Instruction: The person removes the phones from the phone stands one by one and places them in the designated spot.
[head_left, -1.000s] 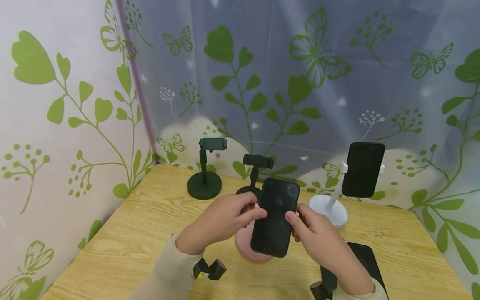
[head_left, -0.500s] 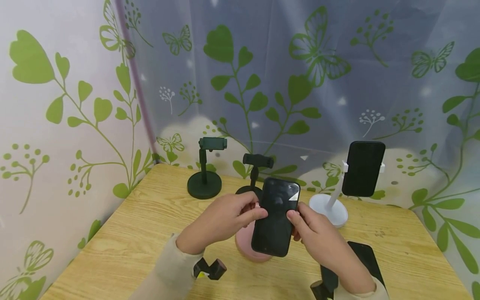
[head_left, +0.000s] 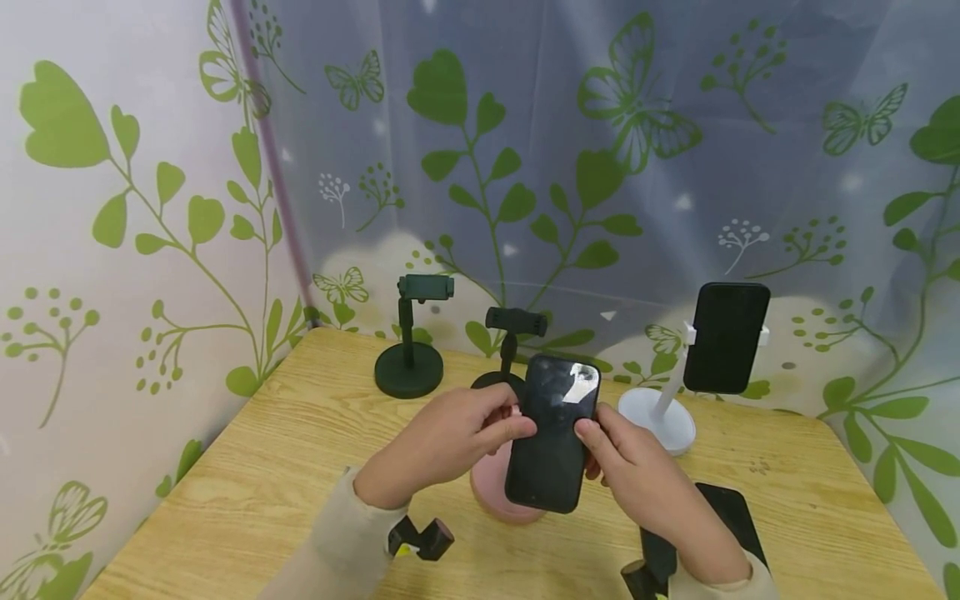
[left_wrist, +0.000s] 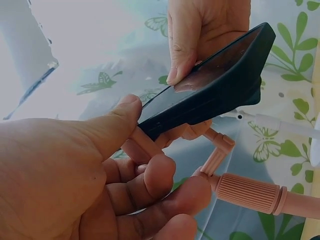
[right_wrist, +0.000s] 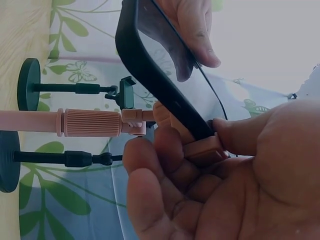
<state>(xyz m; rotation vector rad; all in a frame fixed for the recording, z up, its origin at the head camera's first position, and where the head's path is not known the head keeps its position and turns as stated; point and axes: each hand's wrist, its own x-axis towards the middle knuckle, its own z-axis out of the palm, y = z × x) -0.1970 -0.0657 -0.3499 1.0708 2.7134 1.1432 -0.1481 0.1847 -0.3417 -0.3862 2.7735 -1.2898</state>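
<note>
I log little shift over the last half second; the held phone [head_left: 551, 467] now catches a larger reflection high on its screen, so I infer a slight change of tilt, with no clear gain in the fit; it sits tilted at the clamp of the pink stand [head_left: 489, 482]; I read the left hand [head_left: 465, 429] and right hand [head_left: 633, 467] as each pinching a clamp end, thumbs at the phone's edges; count: four stands, the others being the green stand [head_left: 408, 382], black stand [head_left: 517, 322] and white stand [head_left: 637, 411]; two phones, including the mounted phone [head_left: 727, 337]; at least one dark flat device [head_left: 731, 507], partly hidden by the right forearm.
</note>
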